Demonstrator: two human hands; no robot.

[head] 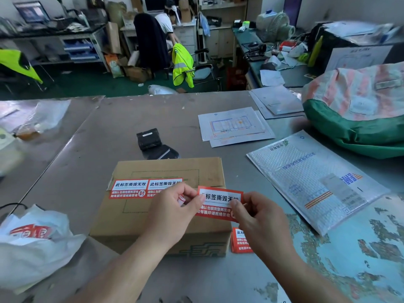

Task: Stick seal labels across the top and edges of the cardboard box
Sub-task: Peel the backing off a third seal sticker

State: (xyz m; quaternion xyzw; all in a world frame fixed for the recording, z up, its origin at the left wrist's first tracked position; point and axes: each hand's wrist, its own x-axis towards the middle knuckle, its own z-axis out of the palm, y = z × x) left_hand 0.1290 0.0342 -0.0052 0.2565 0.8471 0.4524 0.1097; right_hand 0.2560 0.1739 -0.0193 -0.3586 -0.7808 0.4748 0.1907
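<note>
- Cardboard box (166, 169) sits at lower centre of the frame on the grey table (105, 138), with its long axis running left to right.
- Two seal labels (129, 189) already lie end to end across its top. The left one reaches the box's left edge.
- By my judgement the job is under half done: the right part of the top and the right edge are bare.
- Third label (219, 203) hangs just above the box's near right part. It is print up, with its long axis left to right and dipping slightly rightward.
- Left hand (175, 213) pinches its left end and right hand (260, 217) pinches its right end.
- Spare labels (239, 240) lie just right of the box, and a bubble mailer (312, 186) lies further right.
</note>
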